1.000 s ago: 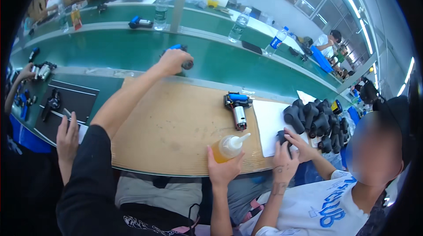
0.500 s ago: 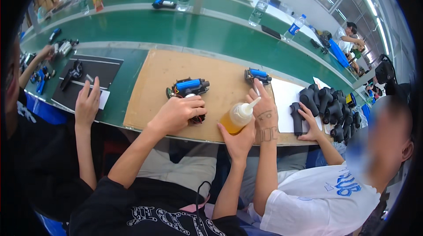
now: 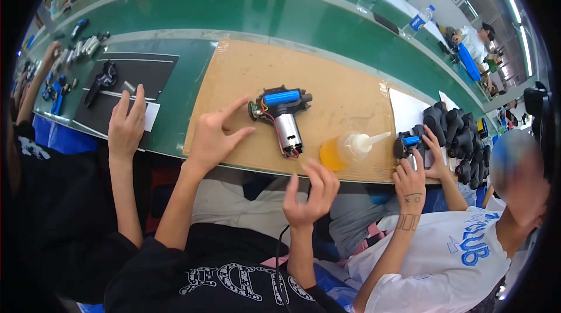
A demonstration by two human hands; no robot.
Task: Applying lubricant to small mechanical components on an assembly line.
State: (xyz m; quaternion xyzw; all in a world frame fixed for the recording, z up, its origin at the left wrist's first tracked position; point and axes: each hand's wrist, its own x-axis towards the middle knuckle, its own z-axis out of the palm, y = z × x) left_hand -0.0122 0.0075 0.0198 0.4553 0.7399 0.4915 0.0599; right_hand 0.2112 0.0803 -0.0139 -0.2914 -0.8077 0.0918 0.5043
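Observation:
A blue and black power-tool body with a bare silver motor (image 3: pixel 281 115) lies on the brown cardboard sheet (image 3: pixel 345 88). My left hand (image 3: pixel 215 136) rests open just left of the tool, fingers spread and not touching it. A clear squeeze bottle of orange liquid (image 3: pixel 346 148) lies on its side near the cardboard's front edge. My right hand (image 3: pixel 310 193) hovers open below the bottle, off the table edge, holding nothing.
A person in a white shirt on my right has both hands (image 3: pixel 416 164) on a small blue and black part beside a pile of black housings (image 3: pixel 461 137). Another person's hand (image 3: pixel 125 121) rests on the left by a black mat (image 3: pixel 137 73). A green conveyor (image 3: pixel 280 15) carries water bottles behind.
My left hand has let go of the tool body, which now lies on the cardboard. My right hand has released the orange bottle and drawn back; the bottle lies on its side.

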